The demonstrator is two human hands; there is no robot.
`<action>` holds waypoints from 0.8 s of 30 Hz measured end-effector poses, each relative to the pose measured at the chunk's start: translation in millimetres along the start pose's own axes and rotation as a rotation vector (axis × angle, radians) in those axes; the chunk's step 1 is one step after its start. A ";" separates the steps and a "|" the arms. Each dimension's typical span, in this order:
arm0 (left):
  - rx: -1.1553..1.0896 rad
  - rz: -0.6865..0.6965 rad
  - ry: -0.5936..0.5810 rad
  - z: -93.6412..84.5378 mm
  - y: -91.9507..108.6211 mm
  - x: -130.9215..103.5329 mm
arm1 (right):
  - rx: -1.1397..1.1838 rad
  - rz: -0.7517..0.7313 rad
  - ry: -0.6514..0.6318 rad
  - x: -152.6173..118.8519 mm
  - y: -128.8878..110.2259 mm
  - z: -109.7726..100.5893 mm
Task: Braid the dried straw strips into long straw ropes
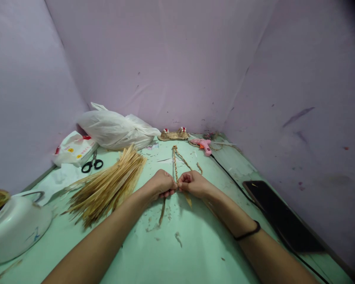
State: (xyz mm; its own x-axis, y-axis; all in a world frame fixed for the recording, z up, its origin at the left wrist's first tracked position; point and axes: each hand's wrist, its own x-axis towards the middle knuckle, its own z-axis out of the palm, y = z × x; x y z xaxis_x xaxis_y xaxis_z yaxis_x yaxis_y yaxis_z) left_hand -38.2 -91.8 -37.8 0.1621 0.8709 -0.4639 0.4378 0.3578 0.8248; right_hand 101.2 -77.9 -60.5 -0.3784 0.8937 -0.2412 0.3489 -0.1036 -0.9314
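Note:
A thin twisted cord of dried plant fibre (175, 163) runs from a knot on the table down to my two hands. My left hand (163, 184) is closed, thumb and fingers pinching the cord's near end. Close beside it, my right hand (192, 184) pinches the same end with its fingertips. A loose brown strand (162, 213) hangs below my left hand, and a pale flat strip (189, 200) sticks out under my right. From the knot a second length of cord (183, 159) slants toward my right hand. A bundle of dried flat strips (109, 185) lies left of my hands.
At the back are a white plastic bag (118, 128) and a woven straw piece with small flowers (173, 135). A pink glue gun (204, 145) trails a black cable. Scissors (92, 165), a tissue pack (75, 150) and a white bowl (20, 228) stand left; a dark phone (281, 215) lies right.

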 end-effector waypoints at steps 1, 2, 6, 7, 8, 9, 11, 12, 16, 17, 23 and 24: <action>0.009 0.049 0.014 0.9 -0.8 0.8 | -0.056 -0.006 0.020 1.0 1.4 0.3; 0.008 0.095 0.024 1.7 -1.7 1.5 | -0.104 -0.008 0.041 1.0 1.6 0.5; -0.007 0.177 0.051 2.4 -3.9 1.5 | -0.109 0.063 0.046 -7.1 -9.3 -2.1; -0.009 0.174 0.050 1.9 -3.9 0.9 | -0.060 0.109 0.015 -10.0 -13.7 -4.1; -0.015 0.169 0.044 1.1 -3.7 0.1 | -0.004 0.159 -0.029 -12.5 -17.9 -6.5; -0.024 0.164 0.033 0.2 -3.4 -0.6 | 0.053 0.207 -0.080 -14.4 -21.6 -9.3; -0.049 0.161 0.008 -1.8 -2.8 -1.8 | 0.137 0.272 -0.167 -15.6 -26.3 -15.0; -0.061 0.160 -0.001 -2.7 -2.5 -2.1 | 0.163 0.284 -0.191 -14.9 -27.4 -17.4; -0.100 0.141 -0.018 -5.2 -2.5 -2.1 | 0.208 0.280 -0.174 -8.1 -26.9 -22.2; -0.107 0.139 -0.022 -5.6 -2.9 -1.7 | 0.211 0.289 -0.172 -6.4 -26.6 -22.4; -0.169 0.160 -0.058 -7.1 -7.1 1.7 | 0.245 0.364 -0.211 -2.7 -26.3 -24.4; -0.186 0.166 -0.062 -7.1 -7.2 1.7 | 0.262 0.373 -0.219 -2.8 -25.9 -24.8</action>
State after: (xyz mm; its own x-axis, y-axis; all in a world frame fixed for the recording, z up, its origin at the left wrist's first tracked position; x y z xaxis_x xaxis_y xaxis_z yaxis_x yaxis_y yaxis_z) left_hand -47.3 -90.5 -42.3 0.2744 0.9027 -0.3315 0.2315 0.2725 0.9339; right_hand 114.4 -66.8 -28.9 -0.4498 0.6655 -0.5956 0.2777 -0.5296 -0.8015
